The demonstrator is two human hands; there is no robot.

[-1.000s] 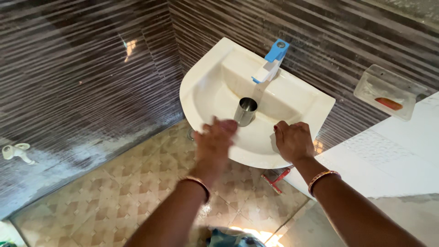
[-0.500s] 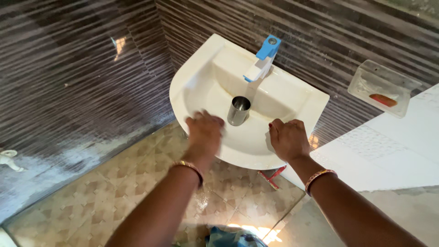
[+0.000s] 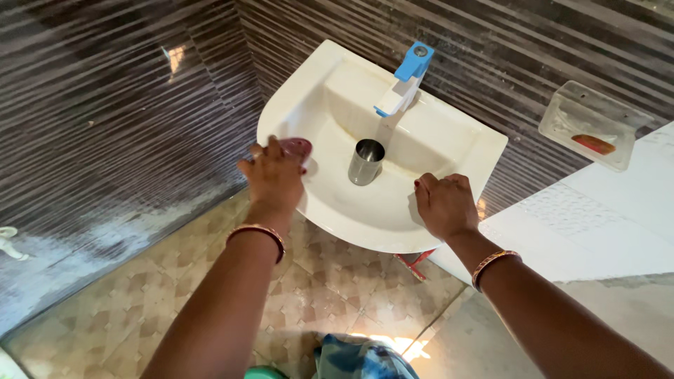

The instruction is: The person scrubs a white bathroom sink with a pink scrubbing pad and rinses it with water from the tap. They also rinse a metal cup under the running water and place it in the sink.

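Left of centre in the frame, the left hand (image 3: 274,175) presses a pink scrubber (image 3: 296,147) against the white sink (image 3: 463,151) rim, fingers closed on it. The right hand (image 3: 444,205) grips the near rim, apparently for bracing. A steel cup (image 3: 366,161) stands under the blue-topped tap (image 3: 404,88).

Warm daylight lit the room brightly. A glare patch shone on the glossy wall tiles (image 3: 173,60), another on the floor (image 3: 393,345). The sink (image 3: 365,210) looked slightly overexposed. Straight lines bowed toward the edges; focus stayed sharp.
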